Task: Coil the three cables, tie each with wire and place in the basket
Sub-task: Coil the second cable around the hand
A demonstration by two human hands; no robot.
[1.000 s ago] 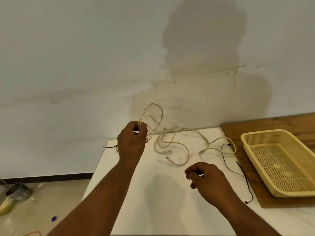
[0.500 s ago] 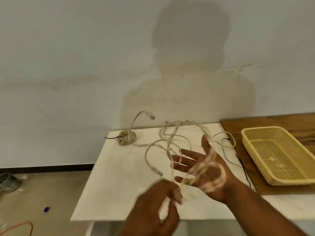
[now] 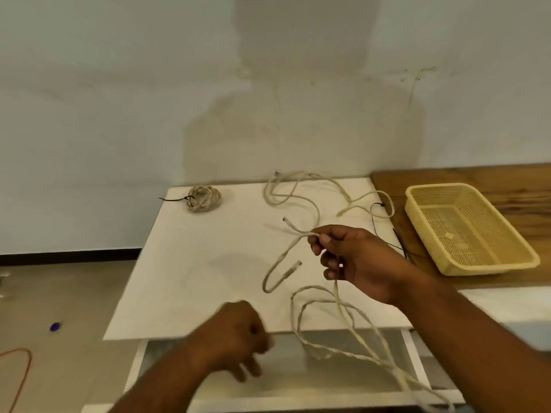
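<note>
While left hand [image 3: 235,335] blurs, right hand [image 3: 354,257] pinches cable [image 3: 337,299].

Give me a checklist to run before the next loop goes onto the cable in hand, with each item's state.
1. Right hand pinches the loose cable near one plug: ok.
2. Left hand ready to gather loops: cannot tell, it is blurred and holds nothing visible.
3. Cable free of snags: not ok, its loops hang over the white table edge.
4. Tied coil out of the way at the far left corner: ok.
5. Black tie wire within reach beside the basket: ok.
6. Third cable lying apart from this one: cannot tell.
</note>
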